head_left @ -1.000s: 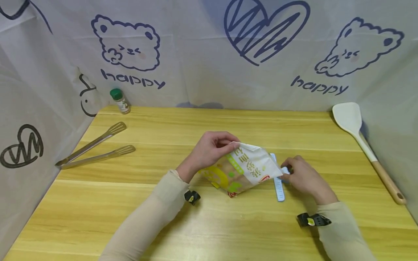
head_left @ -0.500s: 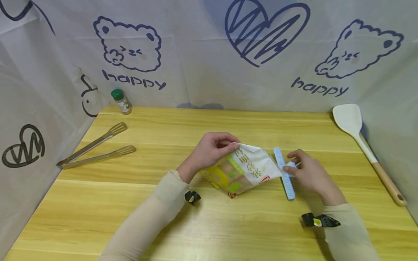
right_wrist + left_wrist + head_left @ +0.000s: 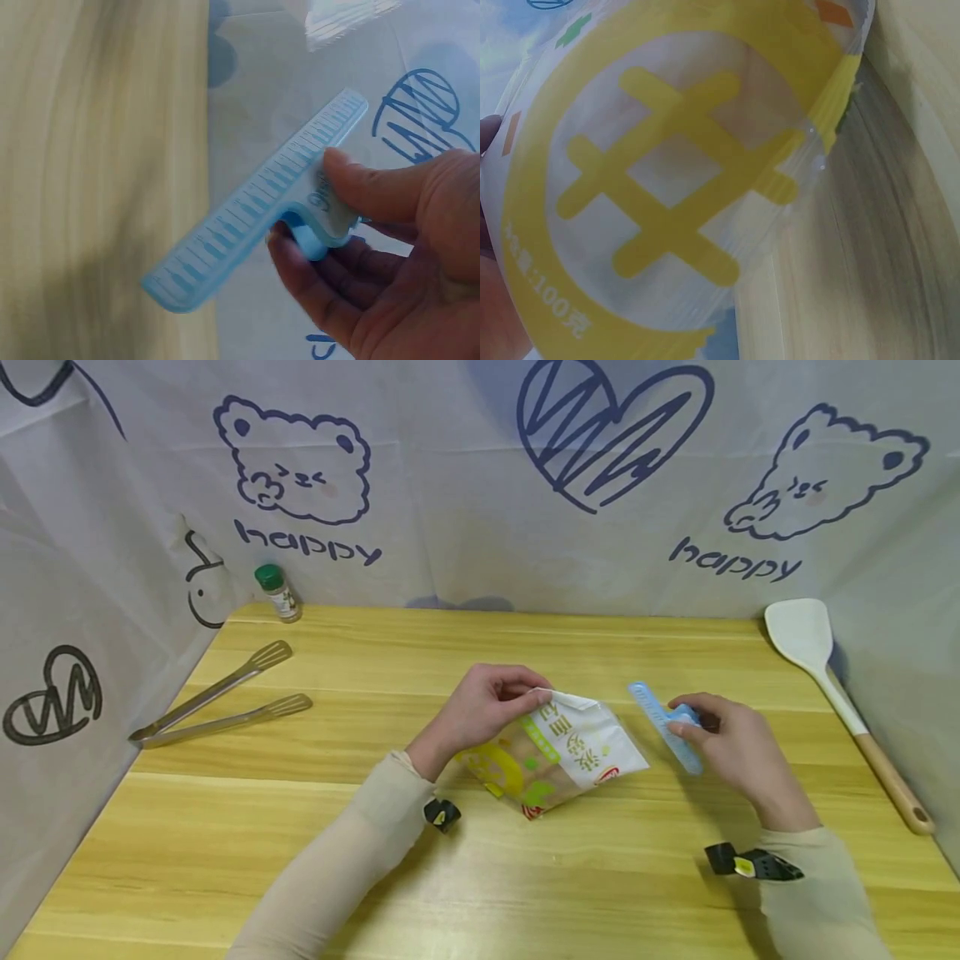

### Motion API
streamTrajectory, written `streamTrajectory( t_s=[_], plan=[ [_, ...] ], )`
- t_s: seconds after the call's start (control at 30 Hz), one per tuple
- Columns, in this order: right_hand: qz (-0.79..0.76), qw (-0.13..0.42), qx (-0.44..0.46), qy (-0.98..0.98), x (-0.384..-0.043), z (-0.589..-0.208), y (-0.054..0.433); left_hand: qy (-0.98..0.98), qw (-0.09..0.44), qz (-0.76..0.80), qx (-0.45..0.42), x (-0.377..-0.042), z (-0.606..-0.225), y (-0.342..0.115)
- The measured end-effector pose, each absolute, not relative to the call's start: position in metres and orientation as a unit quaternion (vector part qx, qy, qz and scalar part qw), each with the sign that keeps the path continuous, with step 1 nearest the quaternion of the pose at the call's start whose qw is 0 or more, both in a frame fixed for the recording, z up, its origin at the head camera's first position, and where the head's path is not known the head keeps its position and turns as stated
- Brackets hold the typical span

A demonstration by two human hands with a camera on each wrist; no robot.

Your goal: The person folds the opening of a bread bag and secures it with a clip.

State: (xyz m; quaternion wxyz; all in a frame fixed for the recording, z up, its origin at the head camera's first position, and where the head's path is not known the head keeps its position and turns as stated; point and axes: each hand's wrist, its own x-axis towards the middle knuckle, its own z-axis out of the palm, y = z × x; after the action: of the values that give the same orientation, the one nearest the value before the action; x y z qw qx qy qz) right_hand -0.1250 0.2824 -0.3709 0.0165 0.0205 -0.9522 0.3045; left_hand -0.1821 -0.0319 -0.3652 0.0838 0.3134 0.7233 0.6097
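Note:
In the head view my left hand [image 3: 491, 702] pinches the top edge of a food packet [image 3: 577, 743], white and see-through with yellow and green print. The packet's yellow-printed side [image 3: 660, 180] fills much of the left wrist view and hides most of that hand. To the right, my right hand [image 3: 738, 747] holds a light blue bag clip [image 3: 663, 727] by its handle, apart from the packet's corner. The right wrist view shows the thumb on one lever of the clip [image 3: 255, 202] and the fingers curled under the other; its long ridged bar sticks out past them.
Metal tongs [image 3: 225, 693] lie spread on the left of the wooden table [image 3: 480, 893]. A green-capped seasoning jar [image 3: 277, 593] stands at the back left corner. A white spatula with a wooden handle [image 3: 847, 702] leans along the right side. Cloth walls [image 3: 450, 485] enclose the table.
My right hand has drawn the bag clip away from the packet's corner, to the right, and the clip has tilted. The left hand and the packet have stayed nearly still.

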Motion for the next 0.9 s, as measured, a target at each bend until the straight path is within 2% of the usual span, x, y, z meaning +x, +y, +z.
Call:
streamTrajectory(
  t_s=[0.3,0.5,0.9],
  plan=[
    [0.340,0.087,0.024,-0.936,-0.118,-0.352,0.278,0.729,0.079,0.603,0.313,-0.183,-0.366,-0.031],
    [0.340,0.136,0.059,-0.929,-0.111,-0.341,0.273,0.733,0.078,0.599,0.313,-0.183,-0.366,-0.030],
    [0.328,0.152,0.119,-0.925,-0.105,-0.328,0.261,0.731,0.077,0.599,0.317,-0.182,-0.365,-0.029]
  ],
)
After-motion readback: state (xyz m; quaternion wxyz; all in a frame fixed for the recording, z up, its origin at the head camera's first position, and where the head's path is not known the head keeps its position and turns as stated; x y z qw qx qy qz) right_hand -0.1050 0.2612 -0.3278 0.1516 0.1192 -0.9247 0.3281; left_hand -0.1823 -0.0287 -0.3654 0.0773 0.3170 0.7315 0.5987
